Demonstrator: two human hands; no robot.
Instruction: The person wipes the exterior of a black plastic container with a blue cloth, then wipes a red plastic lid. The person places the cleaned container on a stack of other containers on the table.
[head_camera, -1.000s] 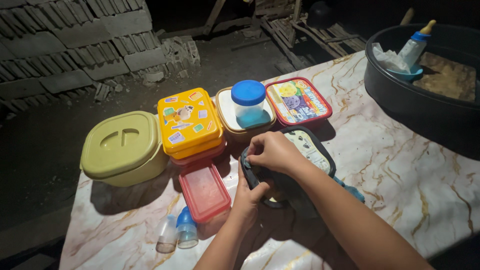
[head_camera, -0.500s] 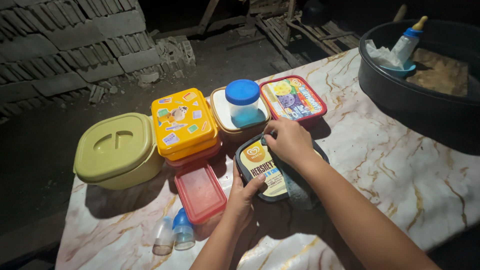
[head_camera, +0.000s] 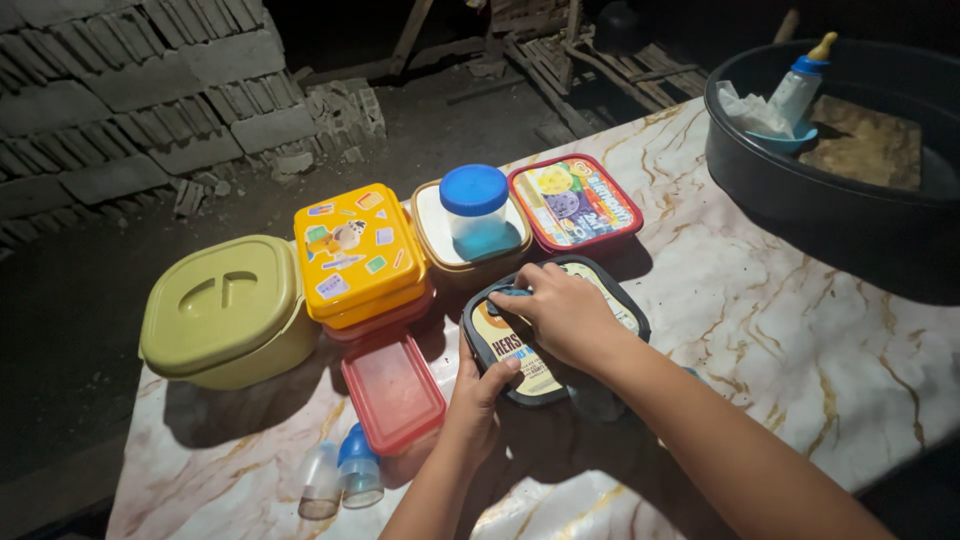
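1. Your right hand (head_camera: 568, 318) lay flat, palm down, on the lid of the oval black tub (head_camera: 553, 325) at the centre of the frame, fingers spread and pressing on its top rather than closed around it.
2. Your left hand (head_camera: 480, 392) gripped the near lower-left rim of the same tub, thumb on the lid edge, fingers curled under and out of sight.
3. The tub sat on the marble-patterned table (head_camera: 800, 340), just below the row of other containers.
4. Left of centre: an olive-green lidded box (head_camera: 225, 310), resting at the table's left edge.
5. Beside it: a yellow box with stickers (head_camera: 358, 250), stacked on a red-rimmed container.
6. Upper centre: a blue-capped clear jar (head_camera: 476, 210), standing on a cream-coloured tub.
7. To its right: a red-rimmed rectangular tub with a printed lid (head_camera: 573, 203).
8. Lower left: a flat red lid (head_camera: 392, 392), just beside your left hand.
9. Bottom left: two small clear bottles (head_camera: 342, 478), one blue-capped, lying together.
10. Upper right: a dark basin (head_camera: 800, 190) holding a baby bottle (head_camera: 802, 88), well apart from your hands.
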